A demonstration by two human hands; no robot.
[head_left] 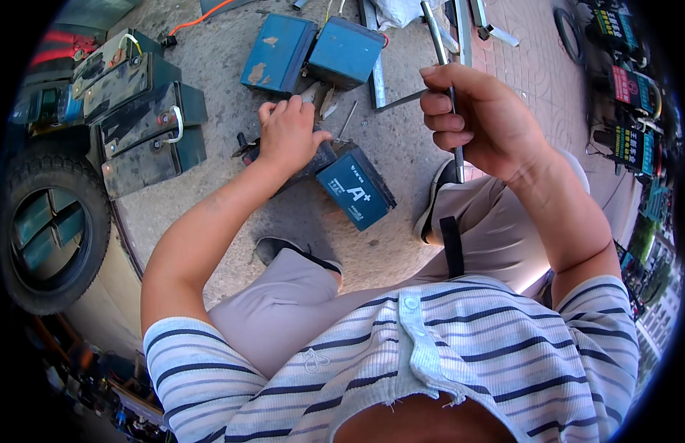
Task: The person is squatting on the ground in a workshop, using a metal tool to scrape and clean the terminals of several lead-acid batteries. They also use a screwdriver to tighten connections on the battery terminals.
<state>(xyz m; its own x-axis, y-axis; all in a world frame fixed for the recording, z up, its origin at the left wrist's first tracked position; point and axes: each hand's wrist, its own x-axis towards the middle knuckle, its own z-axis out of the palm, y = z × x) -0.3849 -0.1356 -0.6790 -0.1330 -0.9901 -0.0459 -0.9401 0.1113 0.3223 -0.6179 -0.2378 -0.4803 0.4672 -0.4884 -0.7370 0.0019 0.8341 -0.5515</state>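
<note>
My right hand point(471, 122) is closed around a long metal rod point(439, 37), held upright in the picture. My left hand point(290, 136), fingers apart and slightly bent, is over a dark battery point(309, 170); whether it touches it is unclear. Beside that lies a blue-topped battery point(351, 184) with white markings. A thin metal shaft point(348, 118) sticks out near my left thumb. Beyond my fingers are two blue batteries point(278, 52) point(346, 50), with scraps of pale material point(327, 103) below them.
Dusty batteries point(139, 140) stand at left, with a tire point(47, 258), a red-handled tool point(62, 46) and an orange cable point(202, 21). Metal strips point(464, 40) and a white sack point(398, 11) lie at the top. More batteries point(627, 148) line the right side. My feet point(279, 247) are near the work.
</note>
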